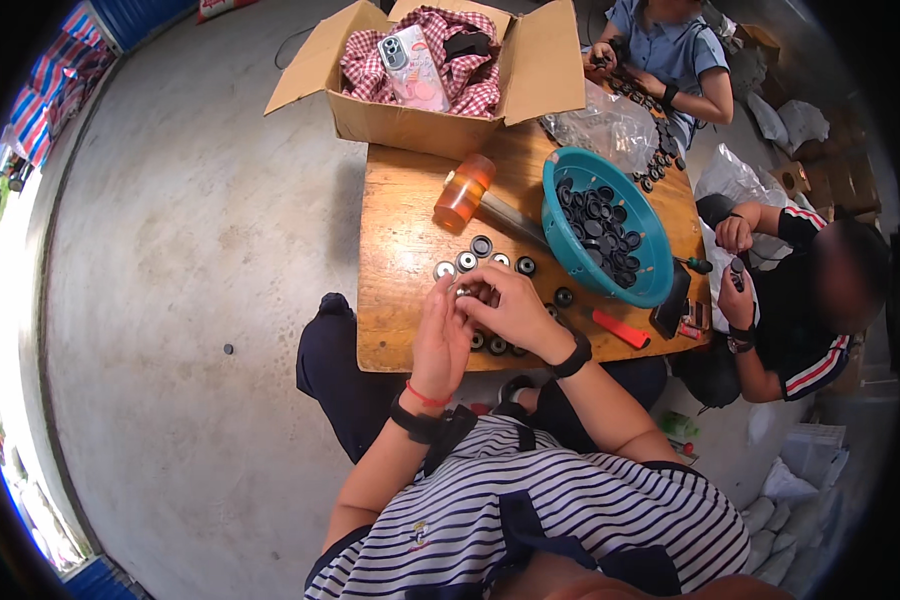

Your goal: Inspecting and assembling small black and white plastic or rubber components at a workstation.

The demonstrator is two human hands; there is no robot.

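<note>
Over the near part of the wooden table (pixel 400 310), my left hand (pixel 438 340) and my right hand (pixel 515 308) meet at the fingertips. A small pale piece shows between them, too small and covered to name. The right fingers are pinched together, and the left fingers are upright and curled lightly against it. Around and beneath both hands sit several small black round pieces, some with a pale centre, such as the wheel-like piece (pixel 466 261) just beyond my fingers. Another black piece (pixel 564 296) lies to the right of my right hand.
Beyond my hands lies a mallet (pixel 465 192) with an orange head. A teal basin (pixel 560 215) holds many black caps. A red-handled tool (pixel 620 328) lies near the right edge. An open carton (pixel 410 128) stands at the far edge. Two people work at the right (pixel 810 300) and far right (pixel 670 60).
</note>
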